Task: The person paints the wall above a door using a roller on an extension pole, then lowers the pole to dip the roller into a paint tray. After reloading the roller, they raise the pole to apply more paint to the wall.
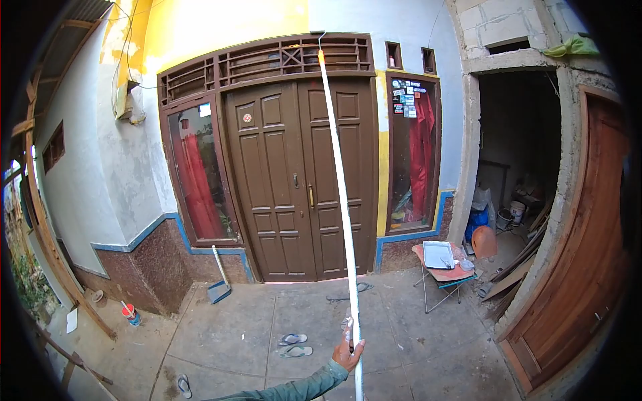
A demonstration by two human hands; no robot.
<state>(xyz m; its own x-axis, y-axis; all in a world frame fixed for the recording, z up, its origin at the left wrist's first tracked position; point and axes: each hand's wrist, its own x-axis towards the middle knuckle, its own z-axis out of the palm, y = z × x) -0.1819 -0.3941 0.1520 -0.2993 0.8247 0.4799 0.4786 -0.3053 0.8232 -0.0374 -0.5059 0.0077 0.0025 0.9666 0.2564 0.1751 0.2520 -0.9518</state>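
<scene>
My left hand (348,349), in a green-grey sleeve coming in from the lower left, is wrapped round a long white pole (343,194). The pole rises steeply up the middle of the head view, in front of a brown double door (271,180). An orange fitting (321,57) caps its far end, with a small paint roller (317,32) on a bent wire frame above it. That roller overlaps the top edge of the slatted door frame, where yellow paint meets pale wall. White smudges mark the fingers. My right hand is out of view.
A paint tray (438,254) lies on a small folding table (449,273) at right. A dustpan (219,291) leans near the left window. Sandals (295,351) lie on the concrete floor, and a red-and-blue can (132,315) stands far left. Planks and buckets sit inside the right doorway.
</scene>
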